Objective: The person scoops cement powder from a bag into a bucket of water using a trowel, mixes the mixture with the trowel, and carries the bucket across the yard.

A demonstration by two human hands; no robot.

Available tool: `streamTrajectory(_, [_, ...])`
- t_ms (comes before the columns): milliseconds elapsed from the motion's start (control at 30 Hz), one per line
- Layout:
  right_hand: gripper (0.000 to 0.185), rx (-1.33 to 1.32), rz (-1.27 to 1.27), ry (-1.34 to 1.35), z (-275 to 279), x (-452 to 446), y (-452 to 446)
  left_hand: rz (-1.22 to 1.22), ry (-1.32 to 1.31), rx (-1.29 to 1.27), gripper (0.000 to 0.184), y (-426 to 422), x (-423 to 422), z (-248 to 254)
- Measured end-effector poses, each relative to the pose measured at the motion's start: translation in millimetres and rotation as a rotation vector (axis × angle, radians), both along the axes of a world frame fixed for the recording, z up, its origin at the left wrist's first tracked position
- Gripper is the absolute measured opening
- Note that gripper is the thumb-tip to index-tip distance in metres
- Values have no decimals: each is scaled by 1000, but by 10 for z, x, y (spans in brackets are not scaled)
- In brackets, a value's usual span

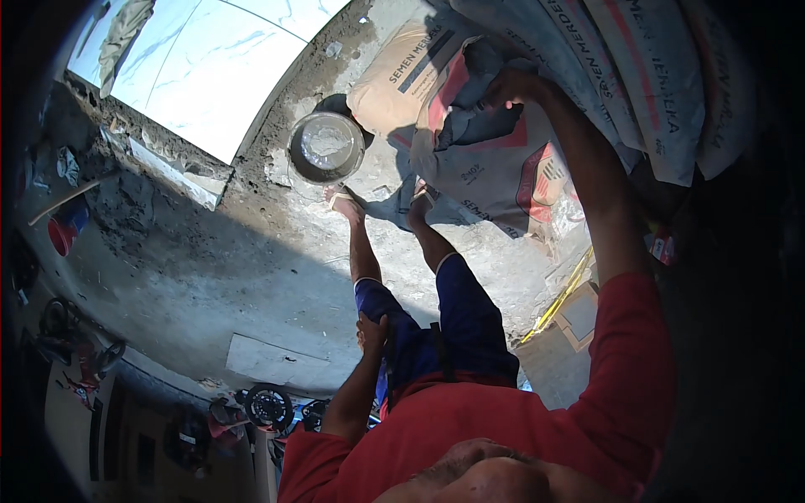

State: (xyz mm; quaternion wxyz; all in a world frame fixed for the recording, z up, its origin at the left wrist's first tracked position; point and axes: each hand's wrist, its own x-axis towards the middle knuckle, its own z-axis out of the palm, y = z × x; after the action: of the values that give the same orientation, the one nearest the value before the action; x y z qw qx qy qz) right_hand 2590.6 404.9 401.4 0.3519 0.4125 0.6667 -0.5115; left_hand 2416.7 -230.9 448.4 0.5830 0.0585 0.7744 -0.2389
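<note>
My right hand (508,89) reaches into the torn mouth of an open cement bag (495,180). Its fingers are curled; what they grip is lost in dark shadow inside the bag. Grey powder shows at the opening. My left hand (371,334) rests against my left thigh, over the blue shorts (474,310), with nothing visible in it. Beyond my feet stands a round bucket (300,161) with grey, wet-looking contents. A closed cement bag (402,80) lies between the bucket and the open bag.
More cement bags (662,84) lean in a row at the upper right. Pale marble-look tiles (226,59) with a rough mortar edge lie at upper left. A red and blue container (67,226) is at far left. Cardboard (579,314) and a yellow strip (558,302) lie at right.
</note>
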Motion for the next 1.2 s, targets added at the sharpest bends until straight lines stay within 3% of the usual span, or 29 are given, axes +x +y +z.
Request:
streamTrajectory(367, [31, 188, -5, -4, 620, 608, 75, -11, -11, 1, 85, 26, -14, 41])
streamTrajectory(500, [42, 143, -262, -119, 1176, 766, -232, 24, -8, 6, 85, -4, -37, 17])
streamTrajectory(700, [46, 38, -483, 42, 1707, 525, -1075, 39, -16, 10, 86, -101, -87, -41])
streamTrajectory(867, [42, -62, -676, 59, 1402, -2, -2002, 72, -37, 30, 86, -100, -168, -4])
streamTrajectory(900, [40, -94, -815, 202, 1237, -145, -2245, 78, -29, 29, 86, -107, -181, -8])
streamTrajectory(933, [36, -168, -792, 143, 906, -128, -2436, 87, -37, 21, 86, -120, -193, -3])
streamTrajectory(967, [28, -88, -897, 226, 800, -396, -2647, 97, -45, 15, 86, -127, -206, -11])
streamTrajectory(1033, [19, -174, -969, 72, 595, -756, -2854, 105, -42, 27, 88, -162, -228, -10])
streamTrajectory(1200, [23, -49, -969, 14, -399, -1456, -3279, 161, -46, 24, 88, -256, -244, -72])
